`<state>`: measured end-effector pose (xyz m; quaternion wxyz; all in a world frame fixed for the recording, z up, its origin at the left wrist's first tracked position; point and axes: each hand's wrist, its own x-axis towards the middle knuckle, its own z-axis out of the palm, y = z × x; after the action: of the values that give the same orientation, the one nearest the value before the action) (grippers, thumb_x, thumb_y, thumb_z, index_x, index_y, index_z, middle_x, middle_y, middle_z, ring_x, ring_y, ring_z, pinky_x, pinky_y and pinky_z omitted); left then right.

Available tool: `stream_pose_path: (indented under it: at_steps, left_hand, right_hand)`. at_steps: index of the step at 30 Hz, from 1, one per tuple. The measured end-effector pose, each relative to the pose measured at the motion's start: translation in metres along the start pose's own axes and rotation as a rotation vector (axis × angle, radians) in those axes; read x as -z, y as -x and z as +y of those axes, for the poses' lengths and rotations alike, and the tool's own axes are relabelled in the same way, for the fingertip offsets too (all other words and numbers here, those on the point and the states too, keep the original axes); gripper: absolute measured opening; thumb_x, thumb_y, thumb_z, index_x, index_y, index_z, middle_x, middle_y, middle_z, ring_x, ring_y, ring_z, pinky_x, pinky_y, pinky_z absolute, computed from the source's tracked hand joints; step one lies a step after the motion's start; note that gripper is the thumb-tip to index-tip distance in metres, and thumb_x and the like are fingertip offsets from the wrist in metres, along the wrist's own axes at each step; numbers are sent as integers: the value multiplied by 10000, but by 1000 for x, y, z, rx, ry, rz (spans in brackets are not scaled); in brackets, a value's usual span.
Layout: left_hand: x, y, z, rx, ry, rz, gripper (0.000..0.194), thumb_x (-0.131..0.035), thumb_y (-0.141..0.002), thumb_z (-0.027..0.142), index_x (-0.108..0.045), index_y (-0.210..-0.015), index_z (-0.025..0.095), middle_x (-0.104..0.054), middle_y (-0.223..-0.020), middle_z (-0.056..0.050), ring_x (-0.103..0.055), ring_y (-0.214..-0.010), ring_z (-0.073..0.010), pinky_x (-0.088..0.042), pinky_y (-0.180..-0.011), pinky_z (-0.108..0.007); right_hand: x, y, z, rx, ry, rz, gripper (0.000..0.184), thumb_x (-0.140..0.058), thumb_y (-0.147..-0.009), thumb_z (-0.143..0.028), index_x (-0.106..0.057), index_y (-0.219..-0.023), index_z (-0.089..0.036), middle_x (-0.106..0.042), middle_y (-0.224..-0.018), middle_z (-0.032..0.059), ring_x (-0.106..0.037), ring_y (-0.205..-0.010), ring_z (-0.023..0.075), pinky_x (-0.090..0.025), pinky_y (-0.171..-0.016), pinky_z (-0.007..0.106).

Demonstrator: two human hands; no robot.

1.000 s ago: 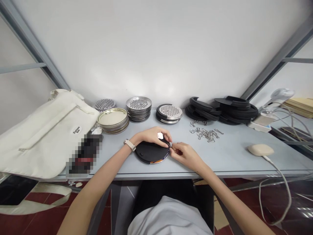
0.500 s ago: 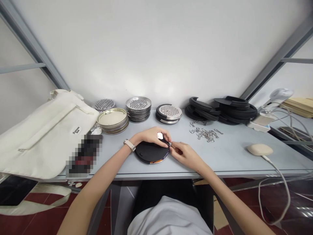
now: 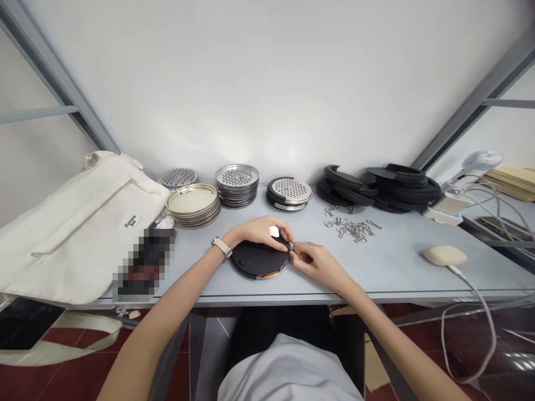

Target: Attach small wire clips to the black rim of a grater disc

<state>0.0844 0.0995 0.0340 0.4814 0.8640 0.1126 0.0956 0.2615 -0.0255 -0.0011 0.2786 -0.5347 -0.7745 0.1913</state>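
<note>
Black-covered disc (image 3: 259, 259) lies flat on the grey table (image 3: 355, 273) near its front edge, with the left hand (image 3: 259, 230) curled over its top and the thumb and fingers bent toward the right-hand rim; whether they pinch anything is not discernible. The right hand (image 3: 315, 262) pinches a small thin metallic piece (image 3: 291, 245) between thumb and forefinger at that rim. For good control, press the disc down with 1 hand, hold the piece close to the rim, and apply light, steady force, since slippage could scratch the edge.
</note>
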Motion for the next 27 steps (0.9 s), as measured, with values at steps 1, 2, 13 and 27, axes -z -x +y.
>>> stream_pose_path:
  at_steps: [1,2,13,27]
  left_hand:
    - [0,0,0,0,-2,-2,259,-722,-704,246,-661,-938,154,-675,-947,-45,-607,-901,-147,-446,-819,-242]
    - [0,0,0,1,-8,-4,259,-722,-705,248,-661,-938,155,-675,-949,-45,-608,-902,-147,-447,-821,-242]
    - [0,0,2,-30,-37,-26,274,-700,-726,229,-646,-985,159,-666,-995,-45,-606,-935,-151,-450,-856,-252]
    - [0,0,0,-29,-29,-14,276,-707,-719,244,-646,-975,162,-663,-975,-43,-601,-927,-149,-448,-840,-251]
  right_hand:
    - [0,0,0,1,1,0,284,-446,-866,-264,-317,-620,-205,-355,-563,-52,-350,-543,100,-277,-517,218]
    - [0,0,0,1,3,1,285,-449,-863,-260,-315,-618,-205,-355,-561,-52,-349,-543,99,-277,-519,217]
    - [-1,1,1,-2,43,3,313,-471,-855,-253,-303,-595,-206,-375,-546,-47,-373,-549,107,-291,-536,223]
    - [-1,1,1,34,120,-9,248,-421,-897,-264,-414,-655,-206,-452,-571,-26,-415,-565,128,-309,-552,234]
